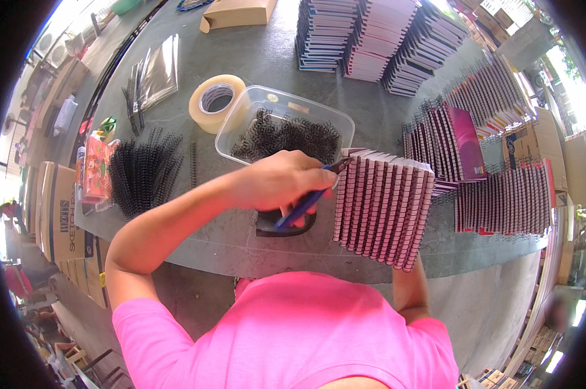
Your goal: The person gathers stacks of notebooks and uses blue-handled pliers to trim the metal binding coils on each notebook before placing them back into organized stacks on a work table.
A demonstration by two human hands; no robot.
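My left hand (277,180) is closed on a pair of blue-handled pliers (304,206). Their tip meets the upper left corner of a fanned stack of pink-striped, spiral-bound notebooks (384,214). The stack stands tilted at the near edge of the grey table (241,240). My right forearm (411,285) rises under the stack from below, and the notebooks hide my right hand. A black curved object (267,227) lies on the table just under my left hand.
A clear plastic tub (319,113) of black wire coils sits behind my hand, next to a roll of clear tape (216,100). Loose black coils (144,172) lie at left. Rows of bound notebooks (500,194) fill the right side, and taller stacks (364,32) stand at the back.
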